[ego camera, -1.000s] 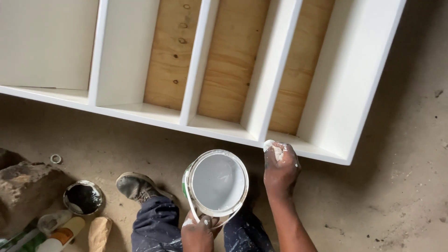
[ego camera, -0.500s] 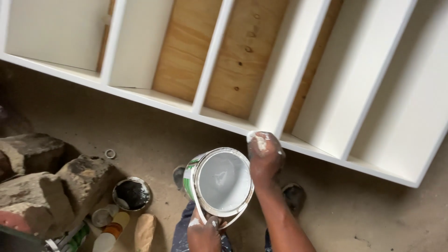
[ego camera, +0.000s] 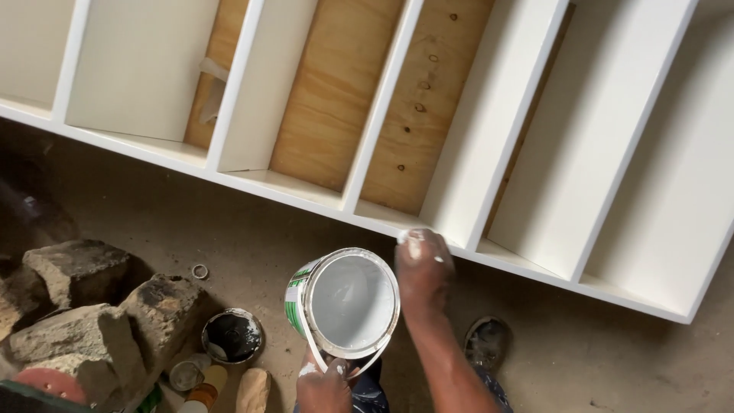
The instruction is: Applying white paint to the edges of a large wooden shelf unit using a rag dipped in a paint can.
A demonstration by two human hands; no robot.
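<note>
My left hand (ego camera: 323, 387) grips the white strap handle of a paint can (ego camera: 345, 302), held up near the bottom of the view; the can is full of pale grey-white paint and has a green and white label. My right hand (ego camera: 423, 264), smeared with white paint, presses a small white pad or cloth against the front edge of a white shelf unit (ego camera: 306, 200) lying on the floor. The unit has white dividers and a bare plywood back (ego camera: 336, 92).
A dirty sandy floor (ego camera: 153, 222) runs below the shelf unit. Rough stones (ego camera: 84, 306) lie at the lower left, with an open dark tin (ego camera: 232, 336), bottles and a small metal ring (ego camera: 200, 271) beside them. My shoe (ego camera: 488, 344) shows at the lower right.
My right hand has slid left along the shelf's front edge, and my view has shifted left with it. The paint can stays in my left hand.
</note>
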